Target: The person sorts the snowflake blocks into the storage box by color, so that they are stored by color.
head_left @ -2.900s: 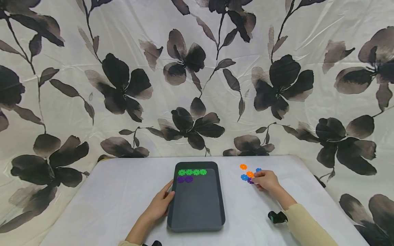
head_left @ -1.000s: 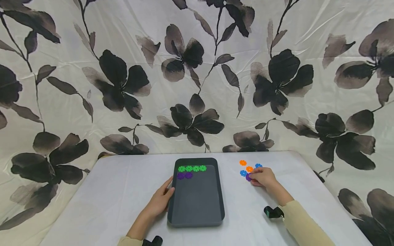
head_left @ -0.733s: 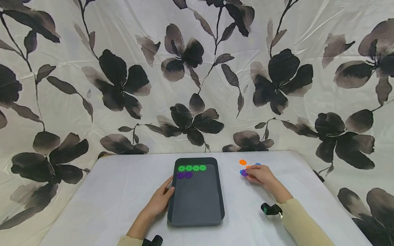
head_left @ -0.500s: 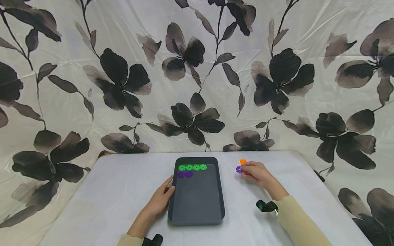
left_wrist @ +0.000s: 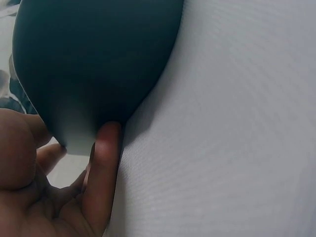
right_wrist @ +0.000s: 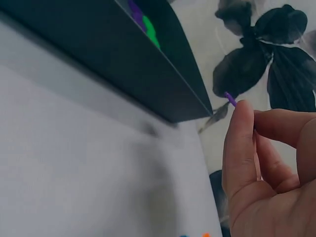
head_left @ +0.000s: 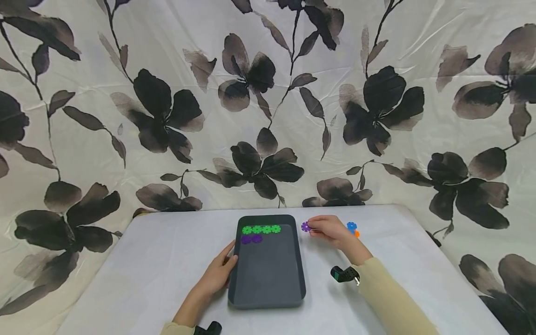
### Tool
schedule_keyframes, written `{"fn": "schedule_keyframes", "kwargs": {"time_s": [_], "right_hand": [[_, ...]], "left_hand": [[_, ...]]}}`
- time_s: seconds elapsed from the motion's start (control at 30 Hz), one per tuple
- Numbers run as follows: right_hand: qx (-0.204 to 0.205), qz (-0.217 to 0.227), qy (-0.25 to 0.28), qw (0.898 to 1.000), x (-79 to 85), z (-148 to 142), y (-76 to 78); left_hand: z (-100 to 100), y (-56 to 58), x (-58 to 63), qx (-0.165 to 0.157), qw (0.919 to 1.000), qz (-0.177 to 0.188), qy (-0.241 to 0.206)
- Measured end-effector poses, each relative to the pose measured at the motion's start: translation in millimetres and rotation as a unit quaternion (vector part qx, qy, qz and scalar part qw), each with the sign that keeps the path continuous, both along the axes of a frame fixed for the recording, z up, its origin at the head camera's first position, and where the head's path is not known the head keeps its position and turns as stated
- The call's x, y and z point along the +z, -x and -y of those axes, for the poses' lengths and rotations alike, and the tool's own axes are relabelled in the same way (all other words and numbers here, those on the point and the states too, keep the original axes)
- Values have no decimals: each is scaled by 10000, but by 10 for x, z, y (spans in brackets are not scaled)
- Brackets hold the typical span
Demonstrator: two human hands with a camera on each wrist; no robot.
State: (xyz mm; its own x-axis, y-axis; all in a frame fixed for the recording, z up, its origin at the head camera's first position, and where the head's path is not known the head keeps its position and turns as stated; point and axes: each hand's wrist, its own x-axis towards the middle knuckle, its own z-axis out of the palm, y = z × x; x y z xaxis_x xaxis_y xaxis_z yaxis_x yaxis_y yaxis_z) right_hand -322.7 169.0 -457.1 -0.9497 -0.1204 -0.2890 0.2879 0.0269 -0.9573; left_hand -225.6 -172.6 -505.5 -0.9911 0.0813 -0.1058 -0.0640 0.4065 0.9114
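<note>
My right hand (head_left: 332, 229) pinches a purple flower-shaped disc (head_left: 305, 226) between thumb and fingers, just right of the tray. In the right wrist view the disc (right_wrist: 230, 98) appears edge-on beyond the fingertips, level with the tray's upper side. A dark grey rectangular tray (head_left: 268, 279) lies on the table; inside are a row of several green discs (head_left: 266, 229) and two purple discs (head_left: 251, 238) below its left end. My left hand (head_left: 217, 269) holds the tray's left side. In the left wrist view, fingers (left_wrist: 104, 158) touch its outer wall.
Right of my right hand, a blue disc (head_left: 351, 226) and an orange disc (head_left: 357, 233) lie on the white table (head_left: 146, 260); the hand and forearm may hide others. A floral cloth (head_left: 268, 102) hangs behind the table.
My right hand has picked the purple disc up from the loose discs and carried it left toward the tray. The left hand stays on the tray.
</note>
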Motion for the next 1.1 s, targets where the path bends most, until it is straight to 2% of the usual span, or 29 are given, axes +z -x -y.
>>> {"fn": "schedule_keyframes", "kwargs": {"time_s": [0.23,0.4,0.7,1.1], "right_hand": [[158,-15,18,9999,31,214,43],[219,-47,-48,9997,53,364,71],[373,-64,-100,9992,60,573,119],[348,-100,-209,9991,47,823,167]], "left_hand": [[-20,-18,23,-8,9999,73,-109],[-21,-13,22,79,9999,98,9],[-15,-15,5,56,10000,-11,47],[8,9,-16,29,10000,-29,60]]}}
